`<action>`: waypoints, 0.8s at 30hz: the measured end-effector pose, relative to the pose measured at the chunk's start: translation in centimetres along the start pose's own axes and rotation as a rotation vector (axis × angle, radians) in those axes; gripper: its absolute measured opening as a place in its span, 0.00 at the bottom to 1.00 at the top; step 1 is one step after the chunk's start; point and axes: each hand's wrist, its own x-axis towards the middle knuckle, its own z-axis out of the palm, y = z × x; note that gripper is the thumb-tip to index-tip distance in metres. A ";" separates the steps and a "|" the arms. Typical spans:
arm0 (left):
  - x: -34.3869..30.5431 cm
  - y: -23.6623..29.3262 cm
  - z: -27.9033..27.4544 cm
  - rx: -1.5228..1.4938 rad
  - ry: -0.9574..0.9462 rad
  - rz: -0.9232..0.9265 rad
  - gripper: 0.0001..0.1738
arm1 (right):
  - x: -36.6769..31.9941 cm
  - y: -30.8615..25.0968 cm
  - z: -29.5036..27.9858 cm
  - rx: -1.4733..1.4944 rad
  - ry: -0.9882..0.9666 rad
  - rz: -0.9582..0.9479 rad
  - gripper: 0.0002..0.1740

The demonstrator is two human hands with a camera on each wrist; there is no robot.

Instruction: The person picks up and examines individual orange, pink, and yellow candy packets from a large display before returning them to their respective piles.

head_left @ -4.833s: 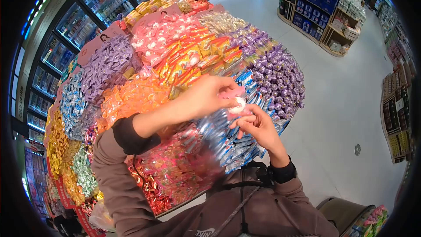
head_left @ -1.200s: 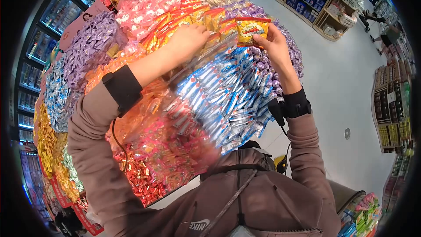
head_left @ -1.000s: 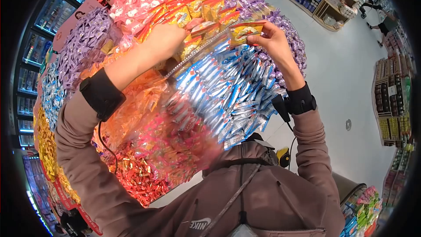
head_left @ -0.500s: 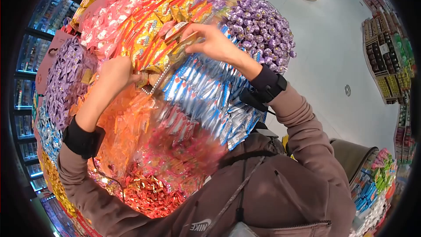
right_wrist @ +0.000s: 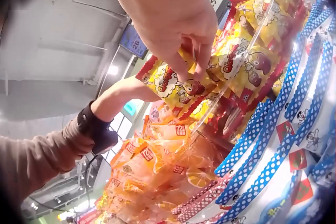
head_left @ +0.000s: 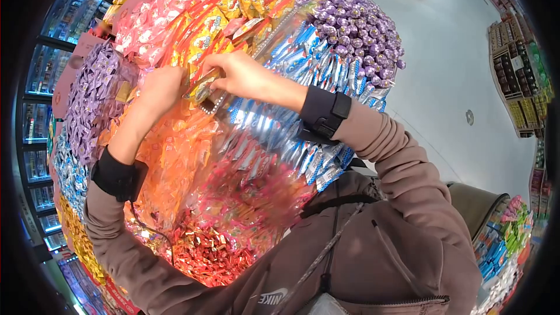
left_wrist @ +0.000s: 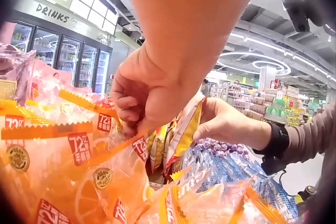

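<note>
My right hand (head_left: pixel 236 73) pinches a yellow and red snack packet (right_wrist: pixel 173 85) between thumb and fingers, at the near end of a row of matching yellow packets (head_left: pixel 204 29). Just left of it is my left hand (head_left: pixel 163 87), its fingers curled in the left wrist view beside the row. In the right wrist view the left fingers are hidden behind the pinched packet; I cannot tell whether they hold anything. A clear divider (head_left: pixel 217 105) with a dotted edge runs along the row. Orange clear-wrapped sweets (left_wrist: pixel 79 161) heap up below the left hand.
Blue and white packets (head_left: pixel 280 111) lie right of the divider, with purple round sweets (head_left: pixel 350 29) beyond. Pink sweets (head_left: pixel 146 20) and lilac sweets (head_left: pixel 90 102) pile at the left. Red foil sweets (head_left: pixel 210 254) lie near the body. Drinks fridges (head_left: pixel 38 67) stand far left.
The right hand first held a packet up at the right; it has carried it leftward to the row's near end, beside the left hand. The left hand has moved left and nearer the body.
</note>
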 end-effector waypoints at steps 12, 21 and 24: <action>-1.9 -0.4 -2.3 -0.281 0.024 -0.107 0.15 | 2.3 0.5 0.1 -0.404 -0.309 -0.163 0.10; -4.9 1.3 -6.7 -0.165 0.107 -0.025 0.10 | 0.8 -0.1 -0.1 -0.687 -0.433 -0.365 0.14; -5.4 2.1 -5.5 -0.144 0.144 0.016 0.06 | -0.6 0.8 -0.7 -0.595 -0.211 -0.484 0.10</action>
